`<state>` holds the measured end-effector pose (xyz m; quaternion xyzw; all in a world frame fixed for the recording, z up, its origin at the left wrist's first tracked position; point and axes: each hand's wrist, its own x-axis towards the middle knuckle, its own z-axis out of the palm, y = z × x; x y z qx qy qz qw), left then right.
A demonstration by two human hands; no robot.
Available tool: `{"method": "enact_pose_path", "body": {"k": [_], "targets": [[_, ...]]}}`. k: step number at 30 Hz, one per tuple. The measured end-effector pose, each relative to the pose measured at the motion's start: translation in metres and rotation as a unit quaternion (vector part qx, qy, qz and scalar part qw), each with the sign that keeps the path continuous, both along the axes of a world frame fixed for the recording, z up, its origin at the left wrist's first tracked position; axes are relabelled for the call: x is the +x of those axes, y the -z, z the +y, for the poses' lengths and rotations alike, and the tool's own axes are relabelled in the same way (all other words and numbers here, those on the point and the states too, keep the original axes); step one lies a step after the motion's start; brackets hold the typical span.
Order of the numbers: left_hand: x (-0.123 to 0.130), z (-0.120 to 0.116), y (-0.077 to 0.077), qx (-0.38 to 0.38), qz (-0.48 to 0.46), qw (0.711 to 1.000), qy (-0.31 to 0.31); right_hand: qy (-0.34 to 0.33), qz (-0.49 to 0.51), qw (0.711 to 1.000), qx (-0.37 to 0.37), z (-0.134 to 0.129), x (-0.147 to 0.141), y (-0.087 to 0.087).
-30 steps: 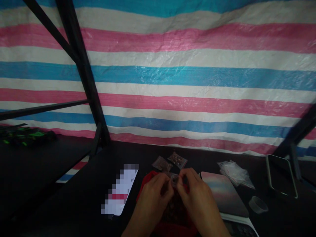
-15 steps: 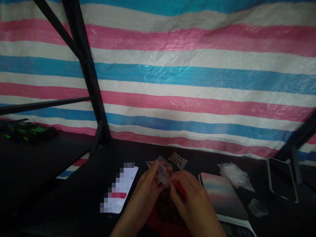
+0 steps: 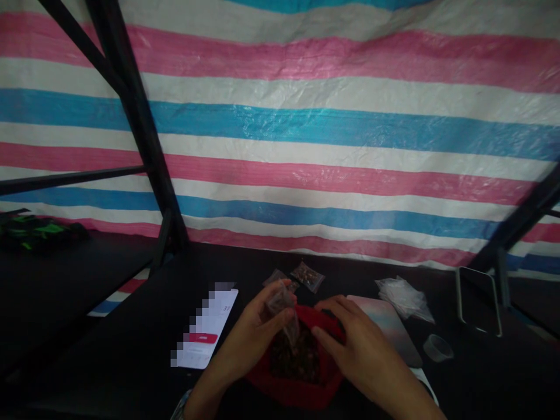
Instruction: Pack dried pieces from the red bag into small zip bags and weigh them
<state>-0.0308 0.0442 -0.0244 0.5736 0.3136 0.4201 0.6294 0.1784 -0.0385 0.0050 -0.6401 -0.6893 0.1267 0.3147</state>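
Observation:
My left hand (image 3: 262, 318) is closed on a small clear plastic bag (image 3: 291, 329), which hangs tilted with its lower end at the brown dried pieces (image 3: 293, 361). Those pieces lie inside an open red bag (image 3: 301, 395) in front of me. On that bag's right rim, my right hand (image 3: 350, 326) grips the red material between thumb and fingers. Just beyond my hands lies a small clear packet of brown pieces (image 3: 308, 276). Another clear packet (image 3: 275, 276) is partly hidden behind my left fingers.
A lit phone (image 3: 207, 329) lies on the black table at left. To the right are a flat scale (image 3: 385, 321), partly covered by my arm, a pile of clear bags (image 3: 405, 297), a small clear cup (image 3: 437, 348) and a dark framed device (image 3: 479, 300). A striped sheet (image 3: 328, 157) hangs behind.
My right hand has moved off the clear bag and spread to the red bag's rim. My left hand has tipped the clear bag down over the red bag's mouth. The camera view shifted slightly.

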Motion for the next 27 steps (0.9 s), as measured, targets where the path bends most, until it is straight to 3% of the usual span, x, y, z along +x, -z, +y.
{"method": "enact_pose_path", "body": {"k": [4,9,14,18,23,25,27], "targets": [[-0.001,-0.004,0.000,0.005,0.016,0.999,0.039,0.052,0.031,0.997,-0.052,0.002,0.005,0.005],[0.004,-0.010,-0.008,0.004,0.020,0.999,0.043,0.120,0.111,0.986,0.030,0.004,0.006,0.001],[0.011,-0.013,-0.009,0.035,0.071,0.997,0.008,0.168,0.149,0.971,0.088,0.003,0.007,-0.005],[0.011,-0.014,-0.008,0.071,0.096,0.993,-0.013,0.166,0.142,0.968,0.123,0.003,0.006,-0.007],[0.009,-0.018,-0.010,0.097,0.136,0.986,0.020,0.141,0.077,0.965,0.208,-0.004,-0.004,-0.018],[0.010,-0.019,-0.011,0.100,0.144,0.984,0.021,0.111,0.074,0.959,0.251,-0.008,-0.011,-0.024],[0.012,-0.021,-0.010,0.107,0.139,0.984,0.023,0.066,0.081,0.965,0.239,-0.011,-0.018,-0.028]]}}
